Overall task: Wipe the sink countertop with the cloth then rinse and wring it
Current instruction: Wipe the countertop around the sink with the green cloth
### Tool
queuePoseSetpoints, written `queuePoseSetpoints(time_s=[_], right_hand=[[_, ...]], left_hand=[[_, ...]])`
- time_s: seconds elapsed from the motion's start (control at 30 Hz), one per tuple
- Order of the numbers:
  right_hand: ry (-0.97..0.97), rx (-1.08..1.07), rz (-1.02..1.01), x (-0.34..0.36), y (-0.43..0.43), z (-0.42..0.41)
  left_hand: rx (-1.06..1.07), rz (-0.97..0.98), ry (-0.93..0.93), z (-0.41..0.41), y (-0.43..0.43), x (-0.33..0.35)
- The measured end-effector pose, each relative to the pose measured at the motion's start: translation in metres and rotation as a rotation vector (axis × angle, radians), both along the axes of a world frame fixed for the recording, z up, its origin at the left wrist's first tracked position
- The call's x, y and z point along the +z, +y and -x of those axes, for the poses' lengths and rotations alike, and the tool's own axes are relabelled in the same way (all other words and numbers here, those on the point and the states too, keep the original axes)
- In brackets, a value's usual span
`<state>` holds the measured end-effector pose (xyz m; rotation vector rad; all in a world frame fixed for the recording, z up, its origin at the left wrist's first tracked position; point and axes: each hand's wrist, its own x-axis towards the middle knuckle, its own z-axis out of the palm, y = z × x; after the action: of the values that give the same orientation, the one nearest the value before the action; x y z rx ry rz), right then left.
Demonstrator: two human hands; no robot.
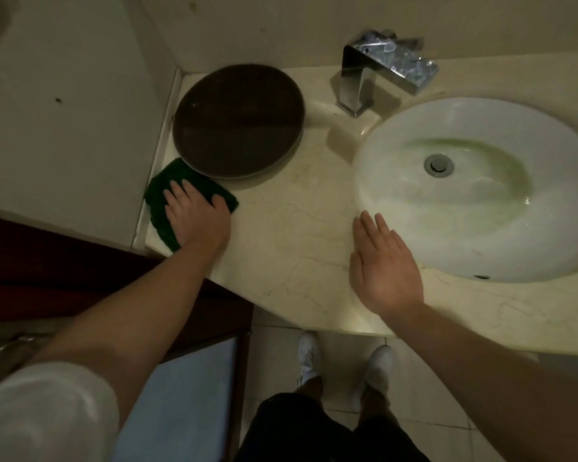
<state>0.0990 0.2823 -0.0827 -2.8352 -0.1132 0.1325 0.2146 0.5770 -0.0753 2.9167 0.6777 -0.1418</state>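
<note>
- Table (291, 228): tray (237, 120) at far left, near the wall corner.
- Cloth (161, 190) on table, just in front of tray, at left edge; far corner tucked under the tray's rim.
- Left hand (197, 215) flat on cloth.
- Basin (474, 191) on table, right side; faucet (381, 71) behind it, between tray and basin.
- Right hand (384, 265) flat on table, touching the basin's near-left rim.

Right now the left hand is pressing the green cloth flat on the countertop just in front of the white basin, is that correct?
Not quite. In the head view the left hand presses the green cloth flat on the countertop just in front of the dark round tray, not the white basin.
</note>
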Motion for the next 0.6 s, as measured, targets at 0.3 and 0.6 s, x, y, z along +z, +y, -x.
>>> queuePoseSetpoints(time_s=[0.3, 0.6], right_hand=[[-0.006, 0.010, -0.011, -0.006, -0.001, -0.002], [0.006, 0.034, 0.015, -0.006, -0.001, -0.001]], left_hand=[[-0.118, -0.090, 0.010, 0.006, -0.003, -0.004], [-0.324, 0.022, 0.047, 0.120, -0.110, 0.003]])
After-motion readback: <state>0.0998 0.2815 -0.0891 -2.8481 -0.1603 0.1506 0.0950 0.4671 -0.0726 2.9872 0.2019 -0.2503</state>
